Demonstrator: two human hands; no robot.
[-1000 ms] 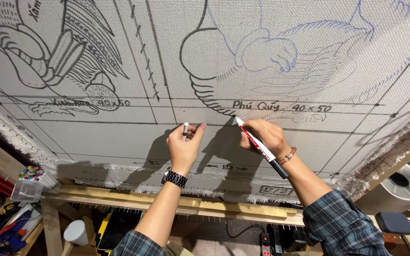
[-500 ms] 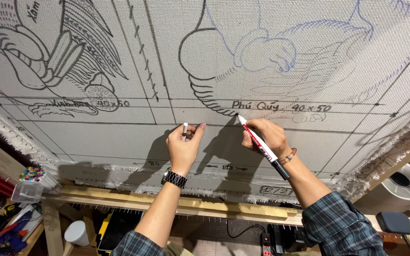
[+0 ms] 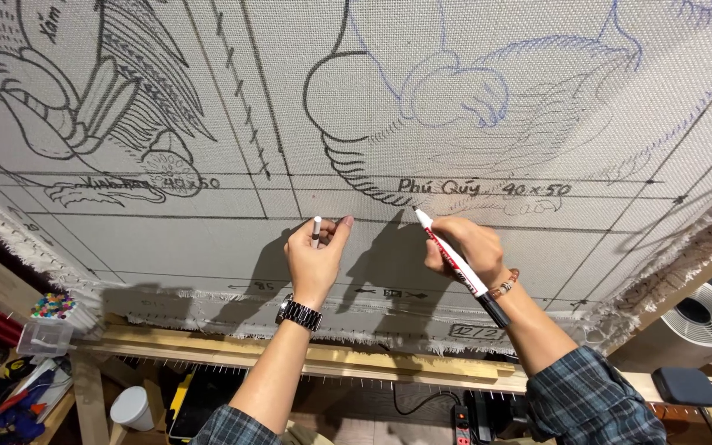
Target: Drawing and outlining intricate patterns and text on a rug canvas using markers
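One marker (image 3: 458,264), one cap (image 3: 316,227): right hand (image 3: 465,251) grip's wrapped around the marker, tip poking up-left onto the canvas (image 3: 208,239); left hand (image 3: 315,255) pinches the cap.

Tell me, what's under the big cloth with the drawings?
Below the cloth runs a wooden frame rail. Beneath that sit a white cup, a black-and-yellow case and a power strip. The arms hide some of it.

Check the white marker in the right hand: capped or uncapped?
Uncapped. The white marker in the right hand shows its bare tip at the cloth; the left hand fingers pinch the small white cap.
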